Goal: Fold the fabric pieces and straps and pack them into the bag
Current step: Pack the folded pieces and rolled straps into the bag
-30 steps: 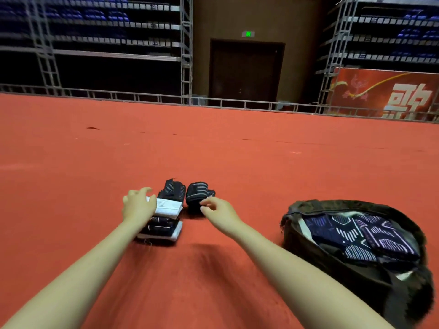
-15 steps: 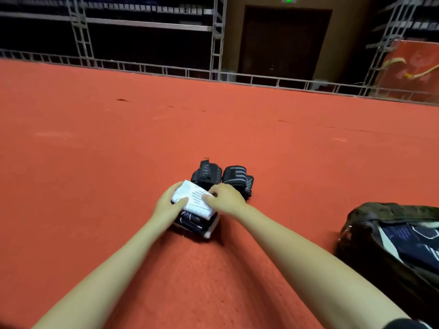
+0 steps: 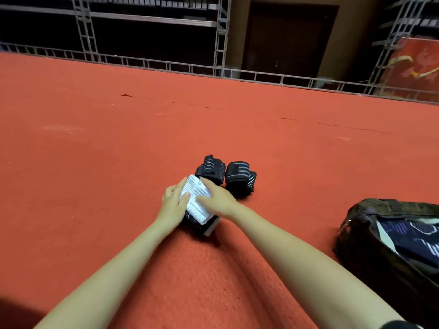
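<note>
Red carpet (image 3: pixel 95 162): bag (image 3: pixel 370 252) open (patterned fabric (image 3: pixel 408 238) inside).

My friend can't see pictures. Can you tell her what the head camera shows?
Two bare hands, the left hand and the right hand, hold a folded black bundle with a white label on a red carpet. Two rolled black straps sit just beyond it, and an open bag of dark patterned cloth lies to the right.
</note>
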The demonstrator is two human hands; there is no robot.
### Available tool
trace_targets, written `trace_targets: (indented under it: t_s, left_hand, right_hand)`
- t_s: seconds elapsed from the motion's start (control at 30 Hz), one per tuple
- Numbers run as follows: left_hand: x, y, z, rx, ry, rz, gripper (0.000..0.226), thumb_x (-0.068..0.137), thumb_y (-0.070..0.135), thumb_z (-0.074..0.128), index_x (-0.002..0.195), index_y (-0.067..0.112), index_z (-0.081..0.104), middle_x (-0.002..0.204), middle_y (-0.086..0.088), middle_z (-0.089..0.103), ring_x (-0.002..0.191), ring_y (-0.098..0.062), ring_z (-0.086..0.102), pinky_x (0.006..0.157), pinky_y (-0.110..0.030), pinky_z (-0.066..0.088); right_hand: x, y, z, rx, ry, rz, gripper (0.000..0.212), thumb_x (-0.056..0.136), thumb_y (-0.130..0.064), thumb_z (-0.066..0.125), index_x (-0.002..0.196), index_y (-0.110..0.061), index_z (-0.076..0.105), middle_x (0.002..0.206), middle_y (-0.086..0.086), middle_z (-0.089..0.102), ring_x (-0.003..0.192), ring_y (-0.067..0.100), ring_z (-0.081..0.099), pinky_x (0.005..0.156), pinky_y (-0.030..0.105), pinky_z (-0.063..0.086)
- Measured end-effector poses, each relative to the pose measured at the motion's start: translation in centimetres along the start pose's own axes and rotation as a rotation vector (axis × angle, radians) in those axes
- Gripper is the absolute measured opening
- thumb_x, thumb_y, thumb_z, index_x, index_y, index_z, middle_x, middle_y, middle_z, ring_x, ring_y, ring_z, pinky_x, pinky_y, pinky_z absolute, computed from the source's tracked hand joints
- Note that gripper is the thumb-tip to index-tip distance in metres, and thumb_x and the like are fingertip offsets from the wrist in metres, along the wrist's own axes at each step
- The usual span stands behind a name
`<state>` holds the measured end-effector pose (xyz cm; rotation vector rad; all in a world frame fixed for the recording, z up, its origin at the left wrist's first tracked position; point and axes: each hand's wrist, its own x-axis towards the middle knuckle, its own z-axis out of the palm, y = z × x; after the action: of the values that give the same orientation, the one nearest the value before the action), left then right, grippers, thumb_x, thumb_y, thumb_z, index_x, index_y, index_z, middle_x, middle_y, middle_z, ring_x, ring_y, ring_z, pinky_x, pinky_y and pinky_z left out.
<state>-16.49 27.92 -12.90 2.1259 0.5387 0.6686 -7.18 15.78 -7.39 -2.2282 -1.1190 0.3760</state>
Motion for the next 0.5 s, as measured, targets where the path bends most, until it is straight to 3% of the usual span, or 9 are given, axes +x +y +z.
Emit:
trace_targets:
  t_s: [0.1, 0.2, 0.3, 0.4, 0.5]
  left_hand:
    - [-0.5, 2.5, -0.4, -0.001, 0.139, -0.013, 0.05, 0.098, 0.024, 0.043, 0.147, 0.02, 0.029, 0.141, -0.009, 0.033, 0.134, -0.023, 0.024, 0.105, -0.023, 0.015]
    - [-1.7, 6.5, -0.8, -0.089, 0.236, 0.046, 0.054, 0.097, 0.023, 0.047, 0.147, 0.017, 0.027, 0.143, -0.01, 0.034, 0.132, -0.019, 0.032, 0.11, -0.028, 0.021]
    - [-3.1, 10.8, 0.0, -0.37, 0.143, -0.01, 0.057, 0.096, 0.029, 0.048, 0.148, 0.024, 0.024, 0.137, -0.003, 0.043, 0.124, -0.012, 0.043, 0.109, -0.034, 0.032]
    - [-5.0, 15.5, 2.0, -0.593, 0.027, -0.046, 0.062, 0.091, 0.045, 0.046, 0.147, 0.031, 0.024, 0.141, 0.005, 0.044, 0.129, -0.015, 0.044, 0.111, -0.041, 0.034]
    - [-7.5, 20.1, 4.4, -0.549, 0.049, 0.036, 0.062, 0.096, 0.034, 0.043, 0.15, 0.022, 0.016, 0.15, 0.001, 0.032, 0.136, -0.012, 0.032, 0.11, -0.026, 0.025]
  right_hand:
    - [-1.6, -0.1, -0.6, 0.22, 0.145, -0.05, 0.061, 0.09, -0.021, 0.056, 0.147, -0.024, 0.033, 0.144, -0.003, 0.046, 0.129, 0.015, 0.046, 0.108, 0.031, 0.034]
    - [-4.0, -0.1, -2.8, 0.497, 0.311, -0.101, 0.058, 0.088, -0.014, 0.06, 0.142, -0.016, 0.04, 0.136, -0.002, 0.051, 0.121, 0.011, 0.05, 0.103, 0.025, 0.038]
    - [-7.4, -0.3, -6.0, 0.69, 0.431, -0.1, 0.046, 0.092, -0.006, 0.057, 0.137, -0.012, 0.046, 0.126, -0.002, 0.055, 0.112, 0.011, 0.054, 0.091, 0.018, 0.043]
    - [-10.8, 0.4, -8.3, 0.793, 0.509, -0.098, 0.036, 0.094, -0.008, 0.053, 0.129, -0.014, 0.052, 0.121, -0.001, 0.061, 0.101, 0.009, 0.059, 0.083, 0.016, 0.049]
    - [-14.4, 1.0, -9.6, 0.746, 0.611, -0.095, 0.035, 0.095, -0.005, 0.049, 0.129, -0.015, 0.052, 0.118, -0.003, 0.061, 0.097, 0.003, 0.059, 0.076, 0.008, 0.046]
